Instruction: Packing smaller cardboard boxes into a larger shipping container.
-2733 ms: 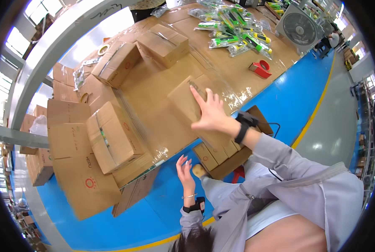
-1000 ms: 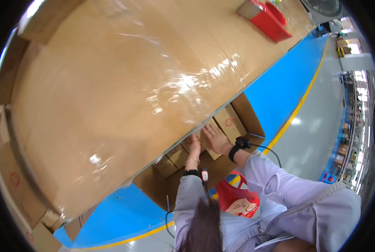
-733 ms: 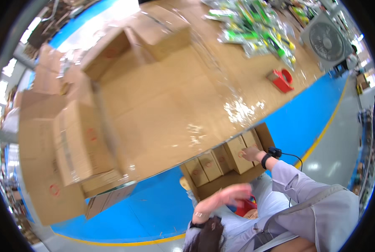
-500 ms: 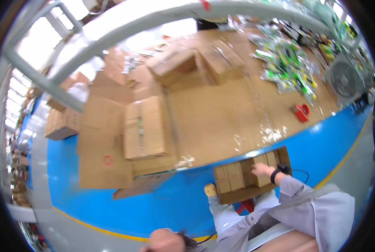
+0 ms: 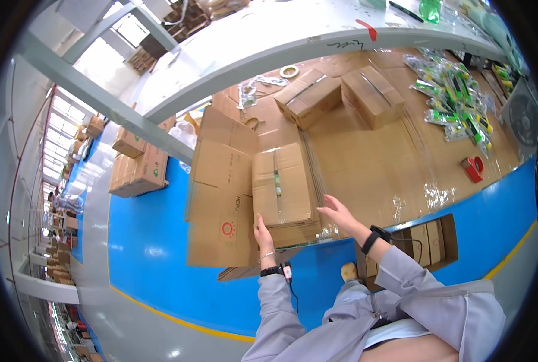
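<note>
A sealed brown carton (image 5: 293, 190) with tape along its top sits at the front left of the cardboard-covered table. My left hand (image 5: 263, 234) is at its near left corner, fingers stretched upward along the side; it seems to touch the cardboard. Just right of the carton's near right corner, my right hand (image 5: 339, 214) reaches in with straight fingers and holds nothing. Below the table edge stands an open box (image 5: 451, 247) with smaller cartons inside, partly hidden by my right arm.
Flattened cardboard (image 5: 220, 199) leans left of the carton. Two taped cartons (image 5: 308, 96) (image 5: 372, 96) stand farther back. At right lie a red tape dispenser (image 5: 472, 169), several bagged green-and-black items (image 5: 456, 99) and a grey fan (image 5: 522, 120). A metal frame bar (image 5: 257, 60) crosses above.
My right hand has left the open box and moved up and left to the carton. My left hand has risen from the lower edge to the carton's near left corner. The view has shifted left.
</note>
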A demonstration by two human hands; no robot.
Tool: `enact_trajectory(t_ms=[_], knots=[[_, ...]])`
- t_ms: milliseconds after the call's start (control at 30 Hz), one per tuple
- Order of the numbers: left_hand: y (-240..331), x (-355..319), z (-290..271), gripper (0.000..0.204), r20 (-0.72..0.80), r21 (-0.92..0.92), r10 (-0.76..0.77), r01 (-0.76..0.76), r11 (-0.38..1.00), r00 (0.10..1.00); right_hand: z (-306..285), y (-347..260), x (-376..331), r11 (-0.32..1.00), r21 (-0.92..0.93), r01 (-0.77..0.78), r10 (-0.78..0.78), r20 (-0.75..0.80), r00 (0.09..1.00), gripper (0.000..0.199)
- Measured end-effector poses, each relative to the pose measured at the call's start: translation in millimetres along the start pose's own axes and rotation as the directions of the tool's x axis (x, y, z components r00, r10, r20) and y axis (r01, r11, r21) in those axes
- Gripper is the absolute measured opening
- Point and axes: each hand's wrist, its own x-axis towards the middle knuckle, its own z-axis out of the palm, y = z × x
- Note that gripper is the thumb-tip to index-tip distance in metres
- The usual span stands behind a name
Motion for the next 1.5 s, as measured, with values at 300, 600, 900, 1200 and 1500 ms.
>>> enact_trajectory(t_ms=[300,600,900,1200,1500], knots=[[18,-40,51,0.053,-0.005,-0.236,-0.061,0.058,0.970,0.998,37,43,19,0.831,0.516,-0.208,0.319,-0.136,0.938,0.066],[85,-130,115,0.060,0.182,0.435,0.575,-0.590,0.680,0.797,-40,46,-57,0.585,0.807,-0.080,0.312,-0.133,0.941,0.036],[41,-218,183,0.048,0.481,0.438,0.690,-0.830,0.346,0.541,-89,0,-137,0.440,0.888,-0.134,0.386,-0.052,0.921,0.035],[28,-167,110,0.051,0.555,0.004,0.684,-0.823,0.567,0.474,-110,-59,-101,0.993,-0.116,0.029,-0.093,-0.601,0.794,0.057],[-47,-217,0,0.046,0.567,0.385,0.265,-0.535,0.752,0.780,-29,-114,2,0.295,-0.855,-0.426,0.067,-0.426,0.902,0.138]])
